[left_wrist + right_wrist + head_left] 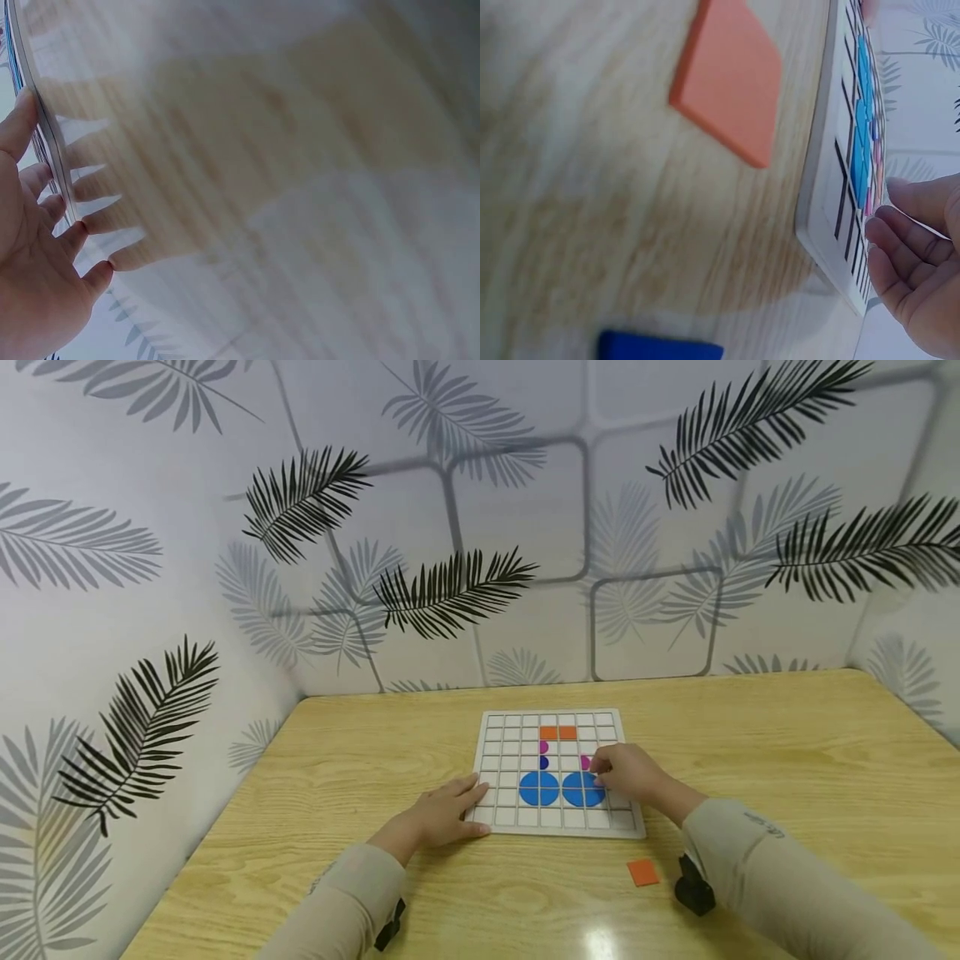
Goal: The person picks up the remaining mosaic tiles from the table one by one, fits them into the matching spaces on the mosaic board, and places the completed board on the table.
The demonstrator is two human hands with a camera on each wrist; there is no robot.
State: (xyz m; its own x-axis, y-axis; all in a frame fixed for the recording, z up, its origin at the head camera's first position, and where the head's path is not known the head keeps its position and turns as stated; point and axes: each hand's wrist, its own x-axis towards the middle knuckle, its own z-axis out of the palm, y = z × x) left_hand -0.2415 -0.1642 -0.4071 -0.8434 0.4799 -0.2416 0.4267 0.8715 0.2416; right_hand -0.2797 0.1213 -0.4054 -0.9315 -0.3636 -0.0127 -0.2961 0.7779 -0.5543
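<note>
A white gridded board [506, 817] lies on the table with flat coloured pieces in its cells. Two blue discs [538, 788], each in quarters, sit low on it. Above are two orange squares [549, 732], a magenta half-circle [543, 747] and a dark blue one [543, 762]. My left hand [448, 814] rests on the board's left edge, fingers spread; the left wrist view shows them along the rim [46, 124]. With curled fingers, my right hand [626, 770] pinches a second magenta piece [586, 763] at its cell, partly covering it and the right disc.
A loose orange square [642, 872] lies on the wooden table [375, 735] in front of the board's right corner. In the right wrist view a dark blue piece [660, 346] shows at the bottom edge. A leaf-patterned wall [517, 635] stands behind the table.
</note>
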